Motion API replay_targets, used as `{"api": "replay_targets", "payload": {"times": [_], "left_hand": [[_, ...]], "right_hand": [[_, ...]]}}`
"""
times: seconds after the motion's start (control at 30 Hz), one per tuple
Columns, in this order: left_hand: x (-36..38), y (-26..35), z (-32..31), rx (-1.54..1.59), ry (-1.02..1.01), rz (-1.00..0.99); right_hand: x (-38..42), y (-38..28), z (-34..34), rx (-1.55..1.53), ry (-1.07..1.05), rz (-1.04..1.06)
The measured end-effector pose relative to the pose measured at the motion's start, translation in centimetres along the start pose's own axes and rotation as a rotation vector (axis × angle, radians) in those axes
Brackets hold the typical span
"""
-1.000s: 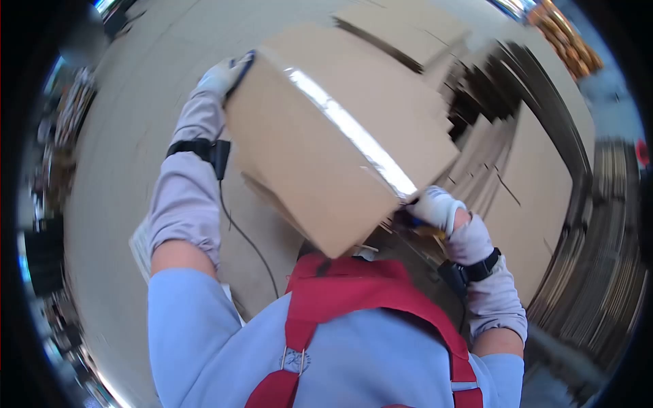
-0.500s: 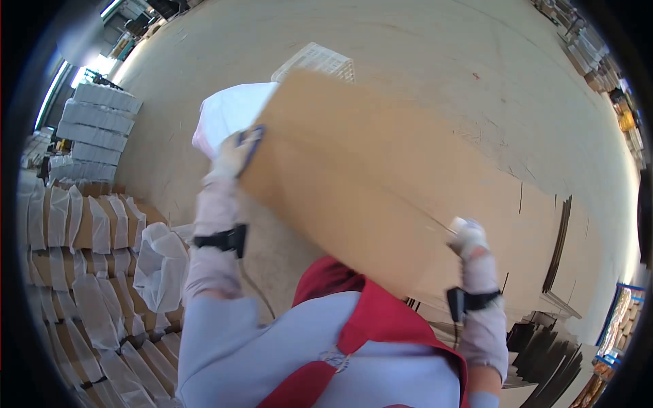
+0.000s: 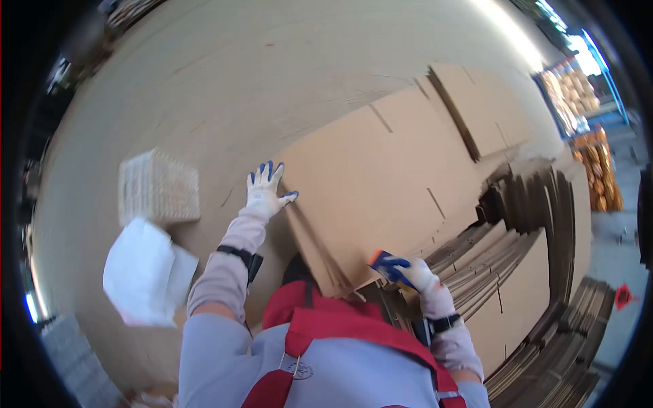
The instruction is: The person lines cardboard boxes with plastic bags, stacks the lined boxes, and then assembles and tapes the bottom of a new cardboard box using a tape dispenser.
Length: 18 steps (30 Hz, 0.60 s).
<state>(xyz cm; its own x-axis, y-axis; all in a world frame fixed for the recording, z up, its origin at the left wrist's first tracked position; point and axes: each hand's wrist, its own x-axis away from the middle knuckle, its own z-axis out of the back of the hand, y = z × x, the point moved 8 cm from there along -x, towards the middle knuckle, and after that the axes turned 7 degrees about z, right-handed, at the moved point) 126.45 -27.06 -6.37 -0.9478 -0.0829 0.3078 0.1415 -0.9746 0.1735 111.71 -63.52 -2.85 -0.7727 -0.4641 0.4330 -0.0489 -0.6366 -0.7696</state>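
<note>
A large flat sheet of brown cardboard [image 3: 381, 170] lies in front of me, with dark slits cut in it. My left hand [image 3: 265, 192], in a white glove with blue fingertips, has its fingers spread at the sheet's left corner. At the sheet's near right edge is my right hand [image 3: 415, 273], also gloved, closed around a small blue and orange object [image 3: 388, 265] that I cannot identify. Just right of that hand, more cardboard sheets [image 3: 507, 289] stand on edge in a bundle.
A white plastic crate [image 3: 160, 187] stands on the floor at left, beside a white-covered bundle [image 3: 143, 272]. Another cardboard stack [image 3: 479, 112] lies beyond the sheet. Bundled cardboard [image 3: 561, 353] sits at lower right, and shelving with goods [image 3: 571, 92] at upper right.
The view has swung right. The cardboard sheet that was lifted and blurred between my hands now lies flat. My left hand's fingers have spread, and the blue and orange object now shows at my right hand.
</note>
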Motion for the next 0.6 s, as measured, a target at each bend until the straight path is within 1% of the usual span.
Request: {"api": "replay_targets", "payload": {"times": [0.03, 0.07, 0.1, 0.13, 0.17, 0.2, 0.23, 0.27, 0.3, 0.33, 0.4, 0.43, 0.47, 0.5, 0.53, 0.57, 0.6], "left_hand": [[-3.6, 1.7, -0.7, 0.006, -0.008, -0.049], [-7.1, 2.5, -1.7, -0.089, 0.0, -0.013], [-10.1, 3.4, -2.9, -0.184, 0.007, 0.022], [-12.3, 3.0, -4.5, -0.228, -0.059, 0.097], [-12.7, 2.4, -6.5, -0.174, -0.136, 0.145], [-11.6, 1.6, -8.5, -0.121, -0.215, 0.204], [-10.1, 0.8, -10.0, -0.136, -0.208, 0.216], [-8.2, 0.1, -11.2, -0.156, -0.188, 0.226], [-5.7, -1.0, -12.1, -0.17, -0.206, 0.268], [-3.1, -1.8, -11.8, -0.152, -0.207, 0.338], [0.0, -4.3, -12.5, 0.08, -0.223, 0.443], [0.1, -8.4, -16.5, 0.341, -0.291, 0.516], [-0.3, -12.1, -20.0, 0.61, -0.361, 0.586], [-0.3, -12.9, -18.2, 0.609, -0.339, 0.579], [0.4, -11.5, -16.6, 0.831, -0.55, 0.403], [2.3, -9.7, -12.9, 1.039, -0.755, 0.213], [5.0, -5.8, -3.6, 0.883, -0.658, 0.325]], "right_hand": [[2.5, 3.9, 0.8, -0.267, 0.133, -0.112], [4.8, 7.3, 0.7, -0.537, 0.271, -0.218], [6.4, 7.6, 0.8, -0.543, 0.312, -0.248], [8.4, 7.4, 1.3, -0.615, 0.458, -0.332], [10.9, 7.6, 1.1, -0.686, 0.6, -0.419], [13.2, 9.9, -0.9, -0.719, 0.63, -0.455], [14.9, 11.9, -2.7, -0.754, 0.657, -0.477], [15.2, 9.8, -3.0, -0.687, 0.668, -0.415], [15.8, 10.3, -4.5, -0.737, 0.675, -0.487], [15.9, 9.7, -5.0, -0.684, 0.696, -0.46], [15.4, 8.9, -5.2, -0.569, 0.725, -0.394], [15.1, 8.6, -4.8, -0.505, 0.733, -0.362], [14.8, 9.1, -4.7, -0.74, 0.787, -0.336], [14.0, 7.0, -2.2, -0.605, 0.821, -0.219], [13.3, 5.7, -0.1, -0.57, 0.875, -0.144], [12.4, 5.3, 1.7, -0.538, 0.881, -0.058], [11.8, 4.9, 3.2, -0.478, 0.927, -0.035]]}}
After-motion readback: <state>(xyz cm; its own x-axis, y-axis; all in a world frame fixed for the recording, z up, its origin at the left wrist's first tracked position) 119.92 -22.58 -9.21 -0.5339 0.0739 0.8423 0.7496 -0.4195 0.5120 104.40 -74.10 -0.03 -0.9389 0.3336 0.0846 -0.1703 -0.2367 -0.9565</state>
